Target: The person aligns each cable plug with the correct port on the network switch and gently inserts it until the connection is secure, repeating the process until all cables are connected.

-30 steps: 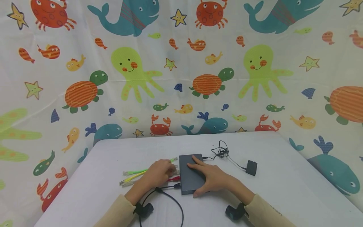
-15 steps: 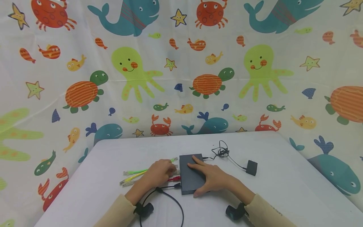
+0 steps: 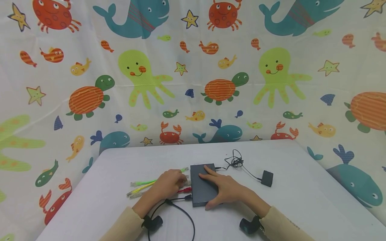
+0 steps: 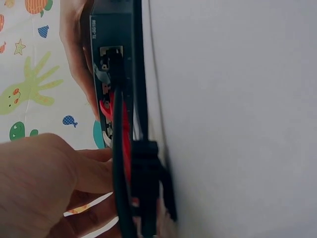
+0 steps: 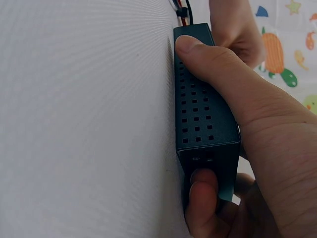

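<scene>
A dark network switch (image 3: 202,190) lies on the table, its port side facing left. My right hand (image 3: 224,185) grips it, fingers spread over the top; in the right wrist view the thumb presses its vented side (image 5: 195,111). At the ports, my left hand (image 3: 172,182) pinches a pale network cable plug (image 4: 106,140); the fingertips are partly hidden. A red network cable (image 3: 185,190) and a black cable (image 3: 188,197) are plugged into the same side, nearer the person. Beyond the left fingers, a green network cable (image 3: 184,169) reaches close to the switch.
Loose ends of green and yellow network cables (image 3: 140,188) lie left of the left hand. A thin black power lead (image 3: 236,162) runs in a tangle from the switch to a black power adapter (image 3: 267,178) at right. The black cable loops toward the table's front.
</scene>
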The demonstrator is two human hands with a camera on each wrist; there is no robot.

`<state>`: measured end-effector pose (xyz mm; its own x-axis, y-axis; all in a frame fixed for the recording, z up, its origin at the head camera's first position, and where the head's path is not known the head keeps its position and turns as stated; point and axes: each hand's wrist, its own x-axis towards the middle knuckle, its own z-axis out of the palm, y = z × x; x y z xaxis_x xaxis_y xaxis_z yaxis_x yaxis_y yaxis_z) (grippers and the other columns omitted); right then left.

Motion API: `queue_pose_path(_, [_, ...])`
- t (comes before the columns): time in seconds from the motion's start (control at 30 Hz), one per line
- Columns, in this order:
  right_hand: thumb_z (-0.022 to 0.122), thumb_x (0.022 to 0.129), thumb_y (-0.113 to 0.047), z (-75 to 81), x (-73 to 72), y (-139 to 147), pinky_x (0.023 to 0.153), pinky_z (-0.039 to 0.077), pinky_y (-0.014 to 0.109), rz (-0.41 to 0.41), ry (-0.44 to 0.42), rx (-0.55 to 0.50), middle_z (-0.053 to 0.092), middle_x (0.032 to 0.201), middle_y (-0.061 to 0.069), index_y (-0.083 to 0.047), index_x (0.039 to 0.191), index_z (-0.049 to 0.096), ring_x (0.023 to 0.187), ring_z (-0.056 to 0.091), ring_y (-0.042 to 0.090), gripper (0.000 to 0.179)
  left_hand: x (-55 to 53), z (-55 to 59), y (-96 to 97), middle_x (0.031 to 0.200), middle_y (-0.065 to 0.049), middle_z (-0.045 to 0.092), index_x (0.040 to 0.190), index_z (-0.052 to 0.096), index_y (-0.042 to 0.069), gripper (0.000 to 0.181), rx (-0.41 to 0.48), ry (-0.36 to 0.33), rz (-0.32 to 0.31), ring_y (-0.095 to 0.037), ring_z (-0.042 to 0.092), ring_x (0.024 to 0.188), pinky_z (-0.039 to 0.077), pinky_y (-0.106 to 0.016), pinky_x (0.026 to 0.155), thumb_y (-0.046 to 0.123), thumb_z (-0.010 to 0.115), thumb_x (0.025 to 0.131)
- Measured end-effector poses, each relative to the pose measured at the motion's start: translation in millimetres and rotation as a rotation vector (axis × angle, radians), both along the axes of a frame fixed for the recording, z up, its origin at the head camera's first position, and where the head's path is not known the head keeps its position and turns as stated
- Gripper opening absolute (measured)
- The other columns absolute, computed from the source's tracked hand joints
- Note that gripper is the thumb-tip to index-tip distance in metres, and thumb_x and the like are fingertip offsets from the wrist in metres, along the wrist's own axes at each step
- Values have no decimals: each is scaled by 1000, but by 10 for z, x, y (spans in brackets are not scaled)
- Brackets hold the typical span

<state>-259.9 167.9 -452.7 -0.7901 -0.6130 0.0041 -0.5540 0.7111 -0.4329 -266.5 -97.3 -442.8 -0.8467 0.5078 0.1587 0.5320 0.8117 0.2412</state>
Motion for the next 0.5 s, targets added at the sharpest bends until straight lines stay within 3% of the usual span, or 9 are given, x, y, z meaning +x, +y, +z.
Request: queue_pose_path(0.5, [71,59,-79,28,21,2,104,36,62,-2,4,-4,10,164,-5,-41,150,29,143,33,34,107,-16,-5,-3,90,7,68,102,75,18,19,5,11,-9,-8,60,83,53,-35,79,10,68,86])
